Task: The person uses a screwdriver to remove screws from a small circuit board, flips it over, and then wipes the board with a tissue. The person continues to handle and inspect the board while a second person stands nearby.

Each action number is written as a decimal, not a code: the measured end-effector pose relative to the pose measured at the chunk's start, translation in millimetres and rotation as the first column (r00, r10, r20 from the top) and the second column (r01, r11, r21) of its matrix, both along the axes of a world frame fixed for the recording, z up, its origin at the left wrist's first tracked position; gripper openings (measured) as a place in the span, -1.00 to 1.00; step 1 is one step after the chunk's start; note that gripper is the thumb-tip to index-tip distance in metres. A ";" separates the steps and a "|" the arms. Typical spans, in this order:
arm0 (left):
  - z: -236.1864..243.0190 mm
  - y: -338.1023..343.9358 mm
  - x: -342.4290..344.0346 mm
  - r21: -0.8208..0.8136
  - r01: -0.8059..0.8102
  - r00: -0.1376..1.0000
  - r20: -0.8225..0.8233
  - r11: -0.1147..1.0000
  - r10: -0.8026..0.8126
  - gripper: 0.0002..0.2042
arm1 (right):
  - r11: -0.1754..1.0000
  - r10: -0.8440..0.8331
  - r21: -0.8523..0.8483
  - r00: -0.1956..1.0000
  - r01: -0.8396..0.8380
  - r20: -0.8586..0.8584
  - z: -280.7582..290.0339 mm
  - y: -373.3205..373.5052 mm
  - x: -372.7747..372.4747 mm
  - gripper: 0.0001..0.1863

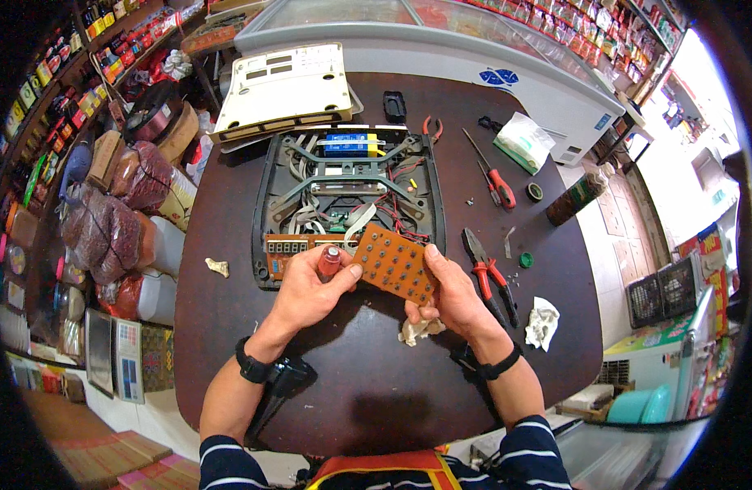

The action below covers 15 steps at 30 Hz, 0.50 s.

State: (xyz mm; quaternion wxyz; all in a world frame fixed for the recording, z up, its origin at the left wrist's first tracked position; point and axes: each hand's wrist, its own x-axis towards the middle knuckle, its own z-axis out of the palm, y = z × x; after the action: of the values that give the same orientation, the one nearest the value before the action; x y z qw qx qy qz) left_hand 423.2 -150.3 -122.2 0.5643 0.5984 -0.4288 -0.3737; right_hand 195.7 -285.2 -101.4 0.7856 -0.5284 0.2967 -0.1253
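An orange-brown circuit board (394,266) with rows of small dark push buttons is held up, tilted, above the table's middle. My right hand (456,296) grips its right edge, thumb on the face and fingers beneath. The thumb of my left hand (309,287) meets the board's left edge. Also in my left fist is a red cylindrical handle (330,260), seen end-on; the rest of it is hidden. Just beyond lies the opened dark housing (271,192) of an electronic device, with wires, a metal frame and a display board (287,246). A pale ribbon cable (359,219) reaches the held board.
A cream cover (290,86) lies behind the housing. To the right are red-handled cutters (484,273), a red screwdriver (500,188), a green cap (526,260), crumpled tissue (542,323) and a dark-filled bottle (578,196). A freezer (547,90) borders the table's far side.
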 end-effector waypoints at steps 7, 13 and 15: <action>2.4 0.1 0.7 0.013 -0.001 1.000 -0.010 1.000 0.001 -0.85 | 0.997 0.072 0.004 0.997 -0.072 0.020 -2.5 -6.1 -2.1 -0.19; 6.5 0.9 3.4 -0.037 -0.021 0.997 -0.070 0.999 0.018 -0.87 | 0.983 -0.044 0.183 0.997 0.032 0.062 -4.7 -3.5 -1.0 -0.22; 6.6 1.2 2.9 -0.056 -0.027 0.997 -0.075 0.998 0.023 -0.87 | 0.972 -0.060 0.231 0.995 0.041 0.077 -4.9 -3.7 -1.1 -0.23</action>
State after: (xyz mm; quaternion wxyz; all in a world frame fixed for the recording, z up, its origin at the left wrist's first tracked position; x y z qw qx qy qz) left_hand 426.1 -149.1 -115.6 0.6012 0.5731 -0.4106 -0.3762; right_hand 194.6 -288.9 -106.3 0.8495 -0.4210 0.2893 -0.1320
